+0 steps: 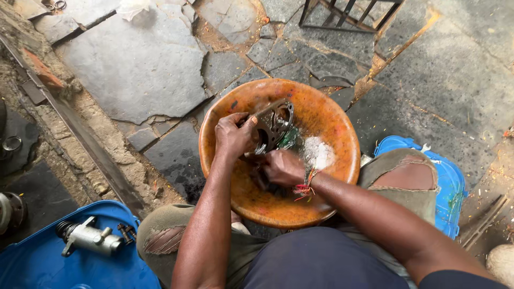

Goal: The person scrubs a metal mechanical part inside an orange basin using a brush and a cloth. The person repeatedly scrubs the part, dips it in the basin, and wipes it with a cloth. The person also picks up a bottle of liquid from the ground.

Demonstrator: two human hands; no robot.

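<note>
An orange basin (332, 115) sits on the stone floor between my knees. My left hand (233, 136) grips a flat dark metal plate with holes (276, 122), held tilted over the basin. My right hand (284, 167) is closed low in the basin right below the plate; what it holds is hidden, with only a bit of green (290, 139) showing beside it. A patch of white foam or powder (317, 152) lies on the basin's inner wall to the right of my hands. A red thread band (304, 188) circles my right wrist.
A blue tray (37, 262) at lower left holds a silver cylinder part (88, 238). A blue lid (450, 187) lies under my right knee. A black metal frame (348, 13) stands at the top. Metal rail (80, 134) and round parts (10, 208) lie left.
</note>
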